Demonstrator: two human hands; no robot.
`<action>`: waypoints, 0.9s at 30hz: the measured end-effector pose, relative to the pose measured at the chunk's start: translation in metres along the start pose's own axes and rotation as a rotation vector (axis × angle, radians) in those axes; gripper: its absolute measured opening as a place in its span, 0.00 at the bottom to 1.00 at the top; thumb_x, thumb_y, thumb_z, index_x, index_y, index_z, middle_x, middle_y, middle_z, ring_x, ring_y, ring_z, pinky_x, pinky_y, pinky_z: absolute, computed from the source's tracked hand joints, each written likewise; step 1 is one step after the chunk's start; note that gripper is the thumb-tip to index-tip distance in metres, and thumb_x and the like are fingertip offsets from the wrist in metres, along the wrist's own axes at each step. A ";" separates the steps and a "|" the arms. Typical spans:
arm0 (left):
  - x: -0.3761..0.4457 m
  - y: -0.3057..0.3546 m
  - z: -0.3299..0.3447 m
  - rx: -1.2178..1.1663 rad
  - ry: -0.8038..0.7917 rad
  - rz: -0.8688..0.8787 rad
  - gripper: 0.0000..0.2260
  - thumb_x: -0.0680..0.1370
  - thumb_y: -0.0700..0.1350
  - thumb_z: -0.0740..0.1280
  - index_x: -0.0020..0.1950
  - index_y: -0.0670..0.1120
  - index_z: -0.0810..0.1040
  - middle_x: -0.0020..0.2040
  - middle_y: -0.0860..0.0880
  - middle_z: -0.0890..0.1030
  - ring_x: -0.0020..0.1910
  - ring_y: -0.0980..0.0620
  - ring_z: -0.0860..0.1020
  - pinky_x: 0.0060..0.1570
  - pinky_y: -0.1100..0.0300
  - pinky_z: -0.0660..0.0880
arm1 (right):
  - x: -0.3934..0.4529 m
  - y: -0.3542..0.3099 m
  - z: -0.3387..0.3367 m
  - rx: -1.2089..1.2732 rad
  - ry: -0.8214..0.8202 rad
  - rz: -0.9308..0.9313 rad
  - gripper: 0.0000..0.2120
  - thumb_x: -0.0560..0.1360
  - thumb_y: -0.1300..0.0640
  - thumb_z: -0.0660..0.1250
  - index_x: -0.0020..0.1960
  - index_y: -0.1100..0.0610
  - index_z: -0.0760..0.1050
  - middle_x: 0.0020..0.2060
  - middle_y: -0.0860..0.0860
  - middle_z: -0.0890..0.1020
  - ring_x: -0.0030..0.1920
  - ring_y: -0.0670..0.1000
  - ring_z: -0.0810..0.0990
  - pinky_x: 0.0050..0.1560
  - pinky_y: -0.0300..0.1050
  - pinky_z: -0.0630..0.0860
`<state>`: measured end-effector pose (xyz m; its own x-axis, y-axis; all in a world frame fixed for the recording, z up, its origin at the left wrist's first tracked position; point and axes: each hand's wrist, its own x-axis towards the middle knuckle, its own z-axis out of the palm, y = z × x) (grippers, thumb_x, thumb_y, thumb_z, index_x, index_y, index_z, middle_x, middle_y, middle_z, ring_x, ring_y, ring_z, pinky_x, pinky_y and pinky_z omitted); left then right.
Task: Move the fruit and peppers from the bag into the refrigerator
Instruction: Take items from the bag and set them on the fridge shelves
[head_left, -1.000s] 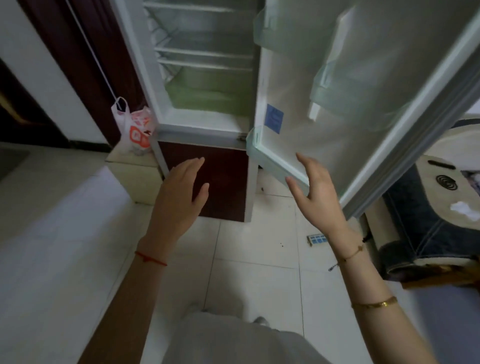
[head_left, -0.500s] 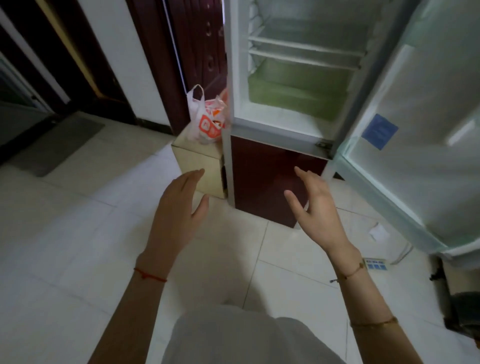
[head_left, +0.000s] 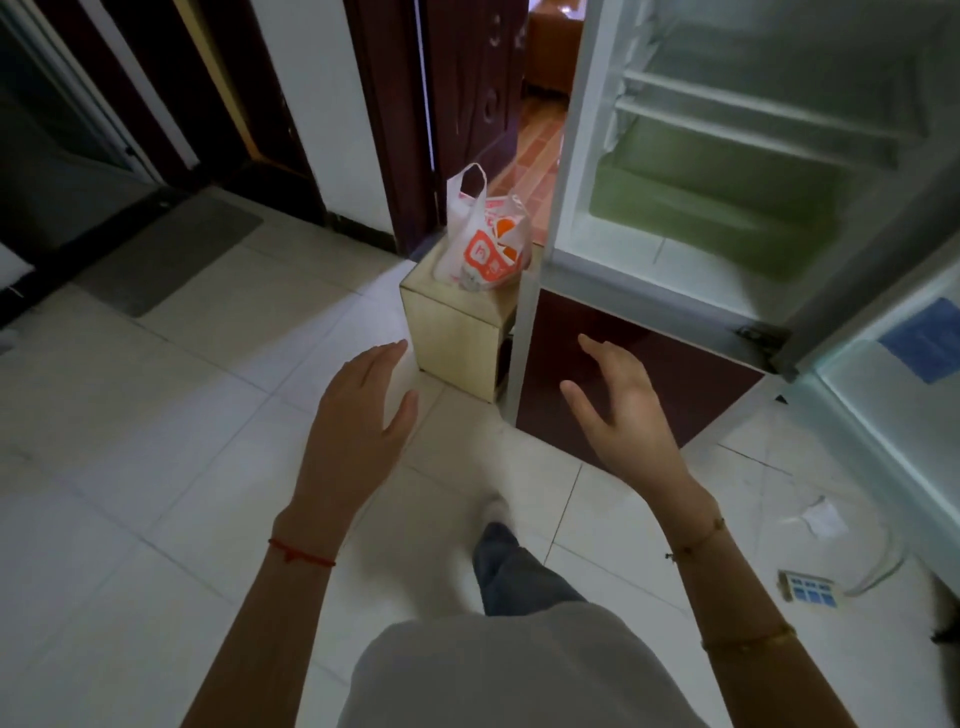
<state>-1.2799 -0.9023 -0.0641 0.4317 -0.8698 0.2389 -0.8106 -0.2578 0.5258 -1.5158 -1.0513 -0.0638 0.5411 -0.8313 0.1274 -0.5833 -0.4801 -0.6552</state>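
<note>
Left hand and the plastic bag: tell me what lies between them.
In the head view, only pale floor tile and the front face of the small wooden box lie between the left hand and the plastic bag, which sits on top of that box.

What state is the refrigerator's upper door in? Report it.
Open. The refrigerator shows its shelves and green drawer, and its door is swung out to the right with its inner lining facing the camera.

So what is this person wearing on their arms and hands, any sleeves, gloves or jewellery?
No gloves and no sleeves show: both forearms are bare to the frame edge. The left hand has a thin red string bracelet at the wrist. The right hand has a fine gold-coloured chain bracelet at the wrist and a second gold-coloured bangle further up the forearm.
</note>
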 end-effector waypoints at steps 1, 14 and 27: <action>0.010 -0.005 0.002 0.008 0.001 -0.004 0.21 0.81 0.46 0.64 0.74 0.43 0.69 0.70 0.45 0.74 0.70 0.49 0.72 0.70 0.58 0.65 | 0.012 0.000 0.005 0.003 -0.007 -0.005 0.27 0.80 0.46 0.61 0.76 0.53 0.62 0.74 0.53 0.66 0.76 0.50 0.60 0.75 0.52 0.61; 0.195 -0.055 0.017 0.048 0.028 -0.041 0.24 0.81 0.52 0.59 0.75 0.43 0.69 0.72 0.45 0.74 0.71 0.48 0.72 0.71 0.52 0.69 | 0.225 0.004 0.047 0.068 0.047 -0.221 0.21 0.79 0.55 0.66 0.70 0.61 0.69 0.63 0.55 0.76 0.64 0.43 0.68 0.65 0.22 0.56; 0.365 -0.108 0.044 -0.003 0.004 -0.023 0.22 0.81 0.49 0.63 0.73 0.42 0.70 0.70 0.43 0.75 0.69 0.44 0.74 0.68 0.51 0.70 | 0.400 0.014 0.091 0.035 0.020 -0.119 0.20 0.81 0.50 0.62 0.70 0.55 0.67 0.67 0.54 0.74 0.65 0.54 0.74 0.61 0.57 0.77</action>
<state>-1.0521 -1.2107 -0.0699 0.4519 -0.8619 0.2300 -0.7990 -0.2764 0.5340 -1.2523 -1.3647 -0.0901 0.5929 -0.7745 0.2204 -0.4938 -0.5659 -0.6603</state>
